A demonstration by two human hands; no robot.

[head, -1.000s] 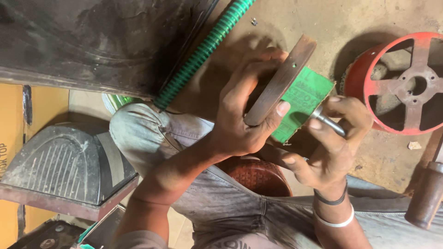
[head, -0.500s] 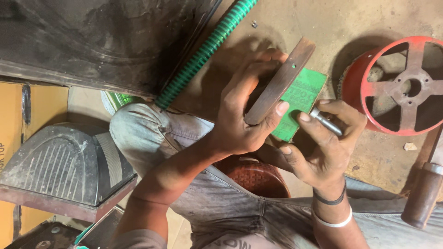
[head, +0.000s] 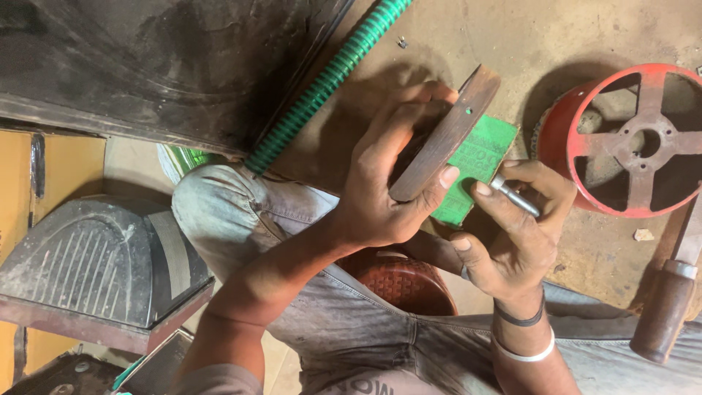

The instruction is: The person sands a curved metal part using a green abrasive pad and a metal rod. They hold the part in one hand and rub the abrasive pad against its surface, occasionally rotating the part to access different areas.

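Rust-brown metal fills the left hand (head: 387, 190), whose fingers (head: 398, 121) curl closed over the back of a heavy disc (head: 446, 135) while the thumb presses its near rim, holding it on edge above the dusty floor (head: 468, 44). Close beside it, the right hand (head: 515, 234) pinches a small silvery bolt (head: 514, 196) between thumb and fingertips, aimed toward the disc's face. Judging by this, steadying the disc and lining the bolt squarely before pushing would serve best. Beneath lies a green packet (head: 482, 157); farther right stand a red spoked drum (head: 636, 139) and a wooden-handled tool (head: 665, 307).
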